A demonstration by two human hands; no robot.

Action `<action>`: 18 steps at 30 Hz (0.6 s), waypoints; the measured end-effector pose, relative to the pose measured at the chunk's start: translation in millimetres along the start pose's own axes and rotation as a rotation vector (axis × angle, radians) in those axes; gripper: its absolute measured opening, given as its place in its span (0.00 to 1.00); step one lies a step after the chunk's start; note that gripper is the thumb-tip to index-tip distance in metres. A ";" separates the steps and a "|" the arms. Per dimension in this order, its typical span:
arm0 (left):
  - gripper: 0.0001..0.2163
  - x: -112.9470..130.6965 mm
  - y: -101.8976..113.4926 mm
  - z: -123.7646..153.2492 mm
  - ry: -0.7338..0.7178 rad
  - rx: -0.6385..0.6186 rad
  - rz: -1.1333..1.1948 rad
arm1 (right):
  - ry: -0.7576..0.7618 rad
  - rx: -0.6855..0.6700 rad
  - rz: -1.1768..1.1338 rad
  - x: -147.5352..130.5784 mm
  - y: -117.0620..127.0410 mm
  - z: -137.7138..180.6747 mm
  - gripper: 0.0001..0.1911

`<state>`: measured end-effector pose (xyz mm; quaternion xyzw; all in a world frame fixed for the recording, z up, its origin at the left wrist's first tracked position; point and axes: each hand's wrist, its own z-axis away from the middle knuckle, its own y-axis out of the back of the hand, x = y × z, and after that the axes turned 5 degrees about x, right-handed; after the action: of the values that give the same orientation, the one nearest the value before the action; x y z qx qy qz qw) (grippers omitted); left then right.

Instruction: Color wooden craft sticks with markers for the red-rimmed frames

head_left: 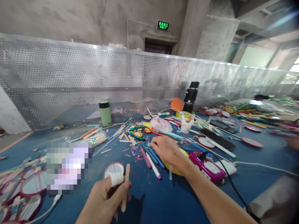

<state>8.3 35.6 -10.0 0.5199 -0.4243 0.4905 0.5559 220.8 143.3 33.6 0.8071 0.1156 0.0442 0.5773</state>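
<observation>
In my left hand point(109, 196) I grip a flat wooden craft stick point(126, 186) upright between thumb and fingers. A white wrapping point(116, 179) covers one finger of that hand. Just beyond it is a small round red-rimmed disc point(114, 167); whether my fingers touch it I cannot tell. My right hand point(165, 150) reaches forward over the table with its fingers curled down, their tips hidden. Below and beside it lie several markers point(151, 160) and a tangle of coloured rubber bands point(138, 151). A yellow round item point(178, 168) is partly under my right wrist.
A purple device point(206, 166) with a black cord sits right of my forearm. Scissors point(137, 132), a green bottle point(105, 113), a black thermos point(191, 97) and a phone point(217, 139) stand or lie farther back. A perforated metal screen point(116, 81) borders the table. Another person's hand point(293, 143) shows at right.
</observation>
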 end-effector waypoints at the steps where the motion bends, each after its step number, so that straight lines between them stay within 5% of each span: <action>1: 0.22 0.3 -0.1 0.2 -0.005 -0.001 -0.004 | 0.018 -0.020 0.000 -4.8 -0.9 0.9 0.14; 9: 0.21 -6.0 2.7 -5.5 -0.034 -0.066 -0.029 | 0.176 -0.086 0.073 -30.3 -24.4 12.4 0.13; 18: 0.20 -12.6 5.2 -9.0 -0.036 -0.084 0.007 | 0.090 -0.022 0.002 -27.9 -25.0 9.8 0.10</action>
<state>0.8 43.1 -22.4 0.5034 -0.4564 0.4647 0.5677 192.4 135.4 8.5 0.7981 0.1403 0.0822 0.5801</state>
